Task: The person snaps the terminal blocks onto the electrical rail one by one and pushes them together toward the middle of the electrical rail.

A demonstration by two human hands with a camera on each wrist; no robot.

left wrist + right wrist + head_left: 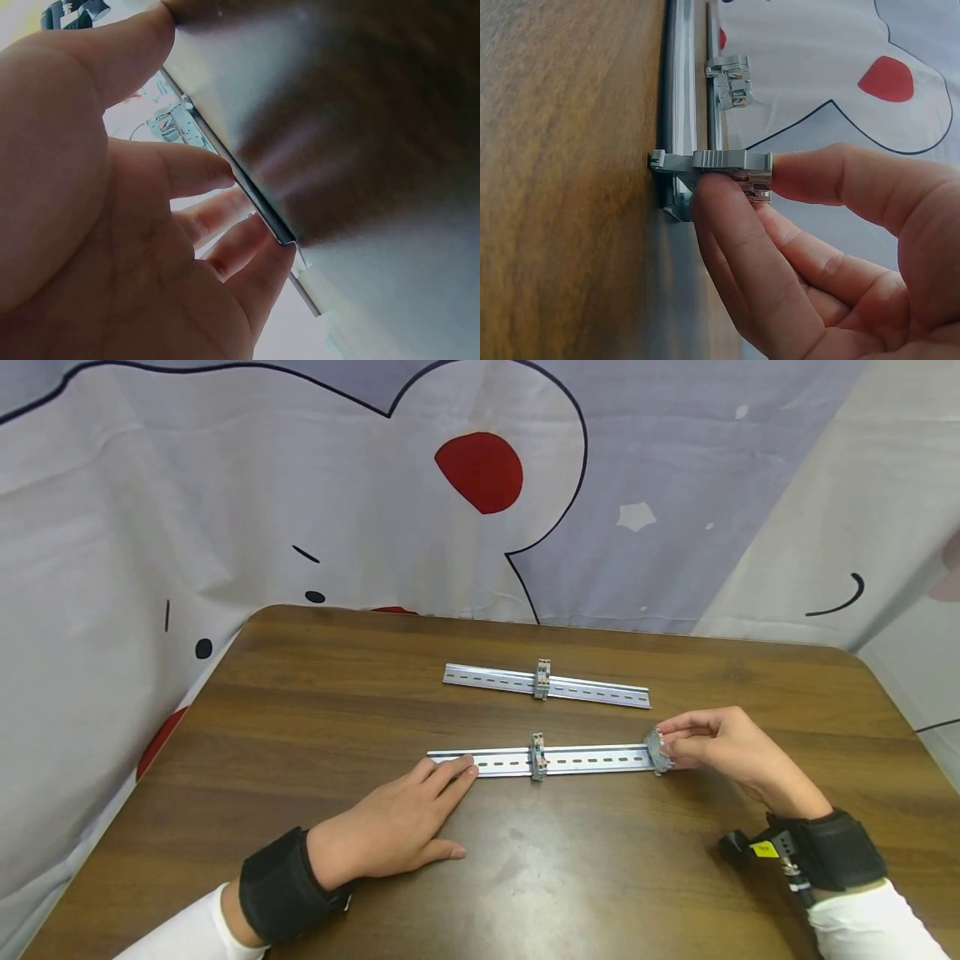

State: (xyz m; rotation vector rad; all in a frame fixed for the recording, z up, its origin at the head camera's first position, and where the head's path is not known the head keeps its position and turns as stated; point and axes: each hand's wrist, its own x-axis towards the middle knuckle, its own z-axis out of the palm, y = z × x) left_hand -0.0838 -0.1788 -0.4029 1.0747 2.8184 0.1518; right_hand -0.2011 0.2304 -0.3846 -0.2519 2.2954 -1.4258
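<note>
Between the thumb and fingers of my right hand [723, 750] is a grey terminal block [657, 752], pinched at the right end of the nearer metal DIN rail [592, 760]. In the right wrist view that terminal block [724, 159] lies across the rail; whether it is clipped on cannot be told. My left hand [393, 827] rests its extended fingertips on the rail's left end, thumb spread on the table. The left wrist view shows the fingers [259, 285] touching the rail's edge. Another grey terminal block [537, 757] sits upright near the rail's middle.
Behind lies a second, slightly slanted DIN rail [600, 692] carrying grey terminal blocks [542, 679] near its middle. Both rails lie on a brown wooden table [315, 693]. A printed cloth [360, 510] hangs along the table's back edge.
</note>
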